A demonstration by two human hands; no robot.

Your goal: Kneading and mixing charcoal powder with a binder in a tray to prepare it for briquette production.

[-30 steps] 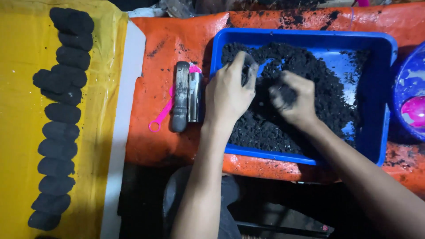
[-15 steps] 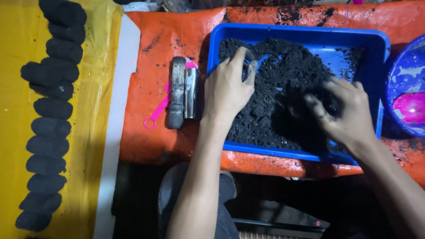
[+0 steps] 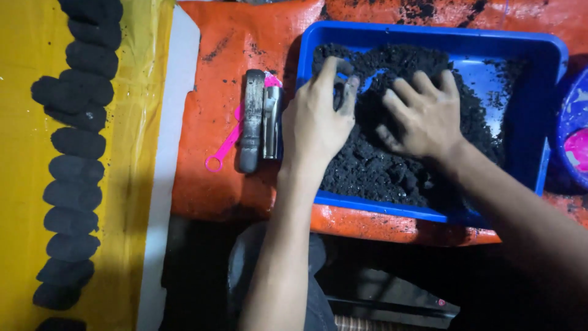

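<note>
A blue plastic tray (image 3: 429,35) on an orange sheet holds a heap of black crumbly powder (image 3: 380,165). My left hand (image 3: 315,119) rests at the tray's left rim, its fingers curled on a small dark clump of the powder. My right hand (image 3: 422,116) lies flat on the heap in the middle of the tray, fingers spread and pressing into the black material. Both hands are smeared dark.
A grey metal tube mould (image 3: 260,119) and a pink plastic scoop (image 3: 223,150) lie left of the tray. A row of several black pressed briquettes (image 3: 76,171) lies on a yellow sheet (image 3: 18,184) at far left. A purple bowl (image 3: 576,132) sits at the right edge.
My right hand has moved from the tray's right side back toward the middle, and now lies close to my left hand. The left hand has stayed at the left rim.
</note>
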